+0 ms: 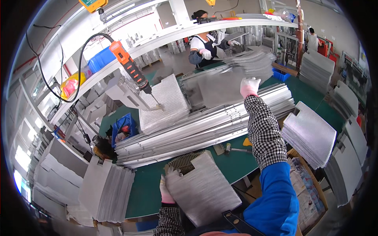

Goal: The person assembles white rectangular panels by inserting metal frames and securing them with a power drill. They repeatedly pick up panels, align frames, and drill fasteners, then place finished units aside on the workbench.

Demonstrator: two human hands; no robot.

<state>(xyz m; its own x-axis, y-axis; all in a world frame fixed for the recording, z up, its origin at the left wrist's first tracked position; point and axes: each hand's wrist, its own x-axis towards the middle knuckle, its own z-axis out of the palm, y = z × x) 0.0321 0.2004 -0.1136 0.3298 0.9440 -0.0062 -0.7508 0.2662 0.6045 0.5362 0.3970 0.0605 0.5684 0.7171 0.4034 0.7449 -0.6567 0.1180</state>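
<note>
From where I stand, the person's gloved left hand (165,192) is at the left edge of a silvery textured panel (204,188), which leans close to the body with its notched end away from it. The thumb lies along that edge and the other fingers are mostly hidden, though they appear to pinch the panel there.

The right hand (250,87) reaches far across the worktop (145,192). Its fingers are curled at the right edge of a blurred grey sheet (220,87); I cannot tell whether they pinch it.

Just on the near side of those right fingers runs a long bundle of metal rails (212,122), and beyond them rises a pile of thin sheets (254,63). A co-worker (208,45) in white gloves is farther off still. Well to the left of the right fingers, an orange power driver (126,61) hangs above a bubbly-surfaced silvery slab (167,102).
</note>
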